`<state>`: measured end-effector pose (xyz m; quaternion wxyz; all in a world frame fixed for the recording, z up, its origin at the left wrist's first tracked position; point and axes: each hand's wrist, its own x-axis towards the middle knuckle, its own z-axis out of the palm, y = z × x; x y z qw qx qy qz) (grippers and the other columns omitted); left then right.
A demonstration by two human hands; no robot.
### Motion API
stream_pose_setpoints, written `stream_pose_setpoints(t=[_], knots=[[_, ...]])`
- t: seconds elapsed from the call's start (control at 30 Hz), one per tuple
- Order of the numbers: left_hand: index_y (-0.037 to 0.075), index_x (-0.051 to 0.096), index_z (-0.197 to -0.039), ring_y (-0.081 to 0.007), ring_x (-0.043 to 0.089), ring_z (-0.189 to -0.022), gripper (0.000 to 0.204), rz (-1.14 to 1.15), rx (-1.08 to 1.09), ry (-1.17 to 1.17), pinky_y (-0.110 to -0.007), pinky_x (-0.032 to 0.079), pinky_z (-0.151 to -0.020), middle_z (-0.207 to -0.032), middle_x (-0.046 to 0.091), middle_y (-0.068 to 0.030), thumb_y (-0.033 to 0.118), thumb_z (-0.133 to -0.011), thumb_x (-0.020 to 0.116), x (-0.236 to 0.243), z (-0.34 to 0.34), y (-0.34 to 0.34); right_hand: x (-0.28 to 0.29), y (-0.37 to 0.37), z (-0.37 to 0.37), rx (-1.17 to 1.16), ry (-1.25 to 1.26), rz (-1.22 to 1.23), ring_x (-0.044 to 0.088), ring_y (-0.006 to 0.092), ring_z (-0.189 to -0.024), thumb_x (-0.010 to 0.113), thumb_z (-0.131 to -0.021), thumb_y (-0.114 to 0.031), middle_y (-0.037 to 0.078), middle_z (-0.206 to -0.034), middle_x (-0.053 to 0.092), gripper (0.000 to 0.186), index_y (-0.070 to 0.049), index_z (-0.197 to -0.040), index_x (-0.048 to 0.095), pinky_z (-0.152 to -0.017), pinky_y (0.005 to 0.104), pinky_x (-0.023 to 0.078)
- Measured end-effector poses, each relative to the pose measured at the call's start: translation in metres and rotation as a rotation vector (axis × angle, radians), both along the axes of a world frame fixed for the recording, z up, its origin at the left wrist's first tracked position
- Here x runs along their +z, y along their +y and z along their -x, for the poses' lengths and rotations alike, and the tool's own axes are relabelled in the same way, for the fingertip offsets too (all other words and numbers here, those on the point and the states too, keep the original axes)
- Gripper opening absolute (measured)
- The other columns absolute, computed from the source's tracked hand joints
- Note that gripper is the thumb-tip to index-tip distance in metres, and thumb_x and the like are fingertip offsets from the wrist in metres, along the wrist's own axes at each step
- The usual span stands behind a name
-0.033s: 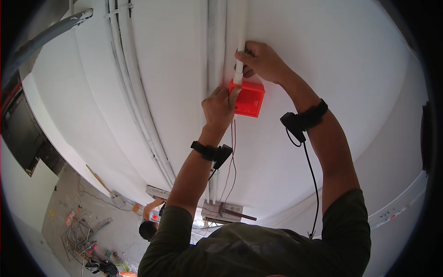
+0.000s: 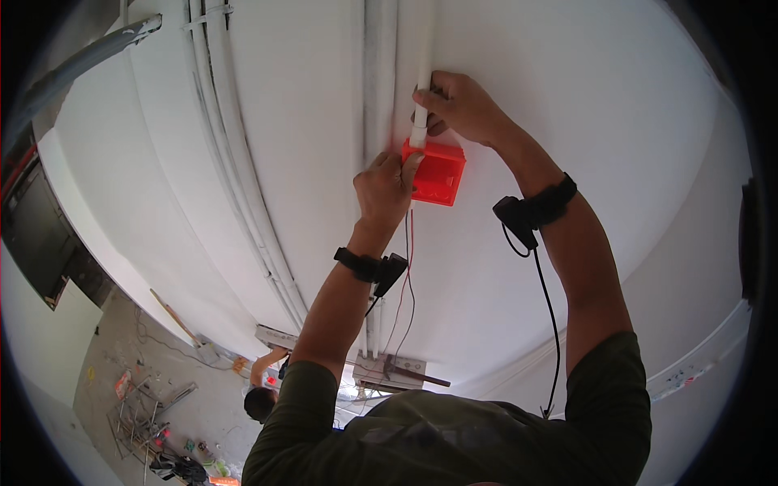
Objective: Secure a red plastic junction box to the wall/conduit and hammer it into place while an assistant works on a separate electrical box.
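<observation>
Against the white wall sits a red electrical junction box (image 2: 438, 176), its open face toward me. My left hand (image 2: 385, 188) grips its left side, thumb over the rim. Into the top of the box runs a white conduit pipe (image 2: 423, 61) through a white fitting (image 2: 418, 136). Just above that fitting, my right hand (image 2: 460, 107) is closed round the pipe, thumb in front and fingers partly hidden behind. Thin red and dark wires (image 2: 411, 267) hang below the box.
Painted vertical pipes (image 2: 235, 138) run down the wall at left. Low down, a hammer (image 2: 417, 374) lies on a grey perforated metal piece (image 2: 373, 368). At lower left, another person (image 2: 261, 397) works near a floor with scattered tools and debris (image 2: 146, 413). Cables hang from my wrist straps.
</observation>
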<state>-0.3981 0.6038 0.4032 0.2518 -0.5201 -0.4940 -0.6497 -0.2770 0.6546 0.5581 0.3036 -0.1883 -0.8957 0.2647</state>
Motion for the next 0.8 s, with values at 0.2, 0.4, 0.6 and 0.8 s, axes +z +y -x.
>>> stream_pose_setpoints(t=[0.2,0.4,0.6,0.8], knots=[[0.001,0.058,-0.065,-0.0170,0.058,-0.043,0.034,0.075,-0.071,0.010,-0.027,0.044,-0.039,-0.057,0.053,-0.0060,0.025,-0.089,0.061,0.009,-0.003,-0.013,-0.002,0.001,-0.005,0.079,0.038,0.022,0.067,0.0270,-0.082,0.051,-0.093,-0.020,0.017,-0.089,0.064,0.028,0.007,-0.101,0.052,-0.073,0.0355,0.057],[0.001,0.058,-0.067,-0.0158,0.058,-0.044,0.033,0.078,-0.192,-0.057,-0.026,0.044,-0.041,-0.057,0.054,-0.0061,0.026,-0.088,0.062,0.002,0.002,-0.010,-0.002,-0.001,-0.006,0.132,0.055,0.044,0.066,0.0238,-0.081,0.052,-0.092,-0.021,0.016,-0.088,0.064,0.029,0.007,-0.101,0.054,-0.075,0.0344,0.056],[0.000,0.056,-0.064,-0.0148,0.059,-0.043,0.037,0.081,-0.194,-0.081,-0.026,0.043,-0.038,-0.054,0.052,-0.0061,0.027,-0.089,0.060,0.011,-0.001,-0.012,-0.007,0.004,-0.004,0.119,0.103,-0.013,0.066,0.0214,-0.081,0.054,-0.091,-0.020,0.015,-0.089,0.065,0.029,0.007,-0.100,0.056,-0.077,0.0329,0.055],[0.002,0.054,-0.062,-0.0168,0.057,-0.041,0.038,0.015,0.021,0.024,-0.028,0.042,-0.036,-0.052,0.051,-0.0062,0.027,-0.089,0.060,0.010,-0.005,-0.003,-0.011,0.008,-0.004,0.142,0.156,0.033,0.066,0.0200,-0.081,0.057,-0.089,-0.019,0.015,-0.088,0.066,0.027,0.008,-0.096,0.059,-0.076,0.0310,0.055]])
